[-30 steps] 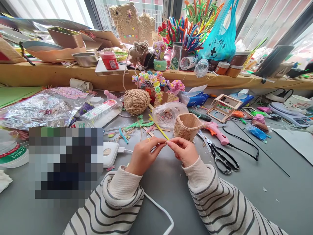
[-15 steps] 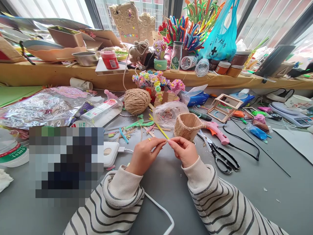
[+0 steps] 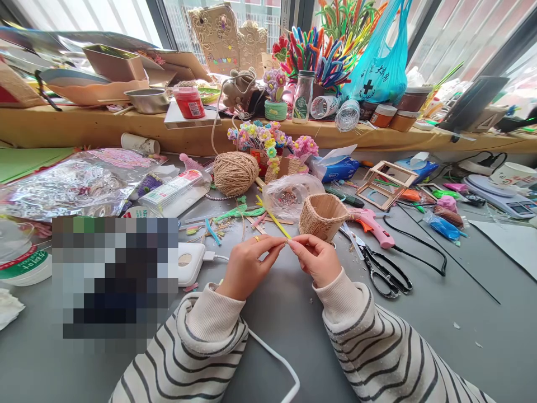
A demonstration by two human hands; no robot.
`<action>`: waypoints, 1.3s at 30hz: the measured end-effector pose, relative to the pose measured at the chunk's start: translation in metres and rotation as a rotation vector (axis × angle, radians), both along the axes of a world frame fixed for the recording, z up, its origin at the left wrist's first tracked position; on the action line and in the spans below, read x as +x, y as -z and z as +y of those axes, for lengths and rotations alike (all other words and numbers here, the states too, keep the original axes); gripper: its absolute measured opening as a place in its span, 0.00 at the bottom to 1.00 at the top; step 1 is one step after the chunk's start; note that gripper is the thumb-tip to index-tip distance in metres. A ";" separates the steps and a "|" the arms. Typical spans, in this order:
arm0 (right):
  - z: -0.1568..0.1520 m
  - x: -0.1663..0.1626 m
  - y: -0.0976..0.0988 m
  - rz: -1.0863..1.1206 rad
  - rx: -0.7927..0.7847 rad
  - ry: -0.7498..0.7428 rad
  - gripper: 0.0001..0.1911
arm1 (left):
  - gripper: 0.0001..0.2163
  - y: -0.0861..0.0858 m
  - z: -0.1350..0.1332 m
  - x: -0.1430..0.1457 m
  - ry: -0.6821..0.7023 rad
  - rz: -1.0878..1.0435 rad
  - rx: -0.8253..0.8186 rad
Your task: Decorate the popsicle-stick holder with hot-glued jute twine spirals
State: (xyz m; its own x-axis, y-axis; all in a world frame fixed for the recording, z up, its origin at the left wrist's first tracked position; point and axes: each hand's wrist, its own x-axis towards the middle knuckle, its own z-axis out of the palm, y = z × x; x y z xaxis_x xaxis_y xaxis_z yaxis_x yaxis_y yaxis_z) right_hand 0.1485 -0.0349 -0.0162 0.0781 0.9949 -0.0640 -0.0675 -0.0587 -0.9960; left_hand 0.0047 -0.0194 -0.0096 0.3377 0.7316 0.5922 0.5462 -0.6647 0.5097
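My left hand (image 3: 247,263) and my right hand (image 3: 315,258) meet fingertip to fingertip above the grey table (image 3: 419,336). Both pinch the near end of a thin yellow pipe cleaner (image 3: 272,217) that runs away from me toward the back. Just behind my right hand stands a small cup wrapped in jute twine (image 3: 322,216), apart from my fingers. A ball of jute twine (image 3: 235,173) lies farther back on the left. Both sleeves are striped.
Black scissors (image 3: 384,274) and a pink glue gun (image 3: 373,221) lie right of my hands. A white charger (image 3: 188,263) with its cable sits left. A clear plastic bag (image 3: 289,193), pipe-cleaner flowers (image 3: 268,140) and a cluttered wooden shelf (image 3: 104,129) fill the back.
Almost nothing differs. My fingertips have shifted slightly on the pipe cleaner's end, and both hands stay in the same spot.
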 end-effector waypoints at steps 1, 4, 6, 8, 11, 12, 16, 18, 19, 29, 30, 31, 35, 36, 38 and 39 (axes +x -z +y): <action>0.000 0.001 0.000 -0.050 0.025 -0.005 0.15 | 0.06 0.000 0.000 0.000 0.001 -0.001 0.000; -0.002 0.004 -0.002 -0.274 0.155 -0.031 0.14 | 0.07 0.000 0.000 -0.001 0.015 0.002 -0.006; -0.002 0.006 -0.005 -0.435 0.270 -0.056 0.13 | 0.07 0.000 0.001 -0.001 0.025 0.014 -0.014; -0.001 0.008 -0.006 -0.571 0.395 -0.062 0.13 | 0.07 0.000 0.001 -0.001 0.034 0.031 -0.012; 0.000 0.008 -0.005 -0.700 0.533 -0.053 0.12 | 0.07 -0.001 0.000 -0.001 0.048 0.047 -0.008; 0.001 0.008 -0.005 -0.721 0.561 -0.051 0.12 | 0.06 -0.001 0.000 0.000 0.056 0.039 -0.017; -0.001 0.006 -0.003 -0.743 0.633 -0.028 0.11 | 0.05 -0.005 -0.001 0.002 0.096 -0.075 -0.166; -0.001 0.004 -0.003 -0.738 0.642 -0.002 0.11 | 0.05 -0.007 -0.002 0.004 0.097 -0.150 -0.279; -0.002 0.004 -0.003 -0.733 0.644 0.011 0.11 | 0.05 -0.007 -0.003 0.005 0.091 -0.190 -0.331; -0.003 -0.002 -0.002 -0.694 0.616 0.110 0.10 | 0.06 -0.011 -0.006 0.012 0.081 -0.538 -0.655; -0.003 -0.002 -0.002 -0.689 0.615 0.117 0.10 | 0.06 -0.012 -0.006 0.012 0.078 -0.546 -0.661; -0.003 -0.003 -0.002 -0.684 0.615 0.123 0.10 | 0.06 -0.012 -0.006 0.013 0.072 -0.547 -0.658; -0.003 -0.003 -0.001 -0.658 0.584 0.131 0.11 | 0.06 -0.010 -0.008 0.013 0.053 -0.492 -0.567; -0.003 -0.003 -0.001 -0.653 0.575 0.132 0.11 | 0.06 -0.009 -0.008 0.013 0.050 -0.469 -0.533; -0.003 -0.003 -0.001 -0.645 0.566 0.132 0.11 | 0.05 -0.007 -0.009 0.013 0.040 -0.421 -0.461; -0.003 -0.003 -0.001 -0.642 0.567 0.134 0.11 | 0.05 -0.007 -0.009 0.013 0.034 -0.397 -0.422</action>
